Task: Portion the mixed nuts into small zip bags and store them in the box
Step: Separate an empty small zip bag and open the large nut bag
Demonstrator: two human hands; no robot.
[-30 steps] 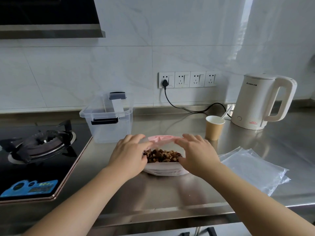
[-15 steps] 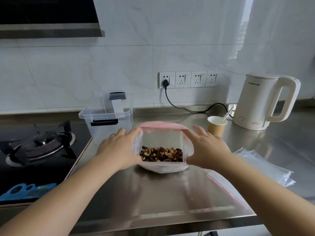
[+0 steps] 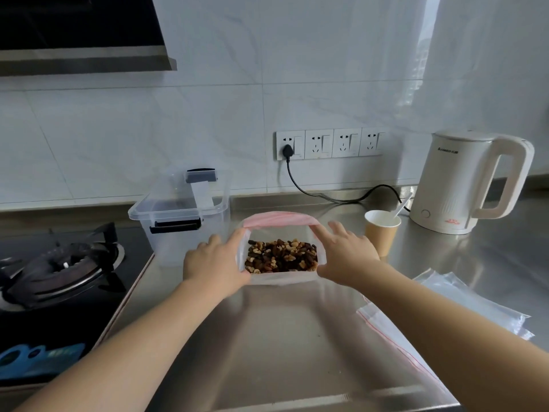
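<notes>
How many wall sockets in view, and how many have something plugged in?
4 white wall sockets in a row on the tiled backsplash. Only the leftmost holds a black plug.

Both hands, left (image 3: 212, 263) and right (image 3: 346, 257), hold open the nut bag (image 3: 280, 224).

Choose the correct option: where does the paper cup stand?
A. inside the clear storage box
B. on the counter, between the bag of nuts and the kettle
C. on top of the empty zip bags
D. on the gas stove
B: the paper cup stands on the steel counter, right of the bag of nuts and left of the kettle.
</notes>
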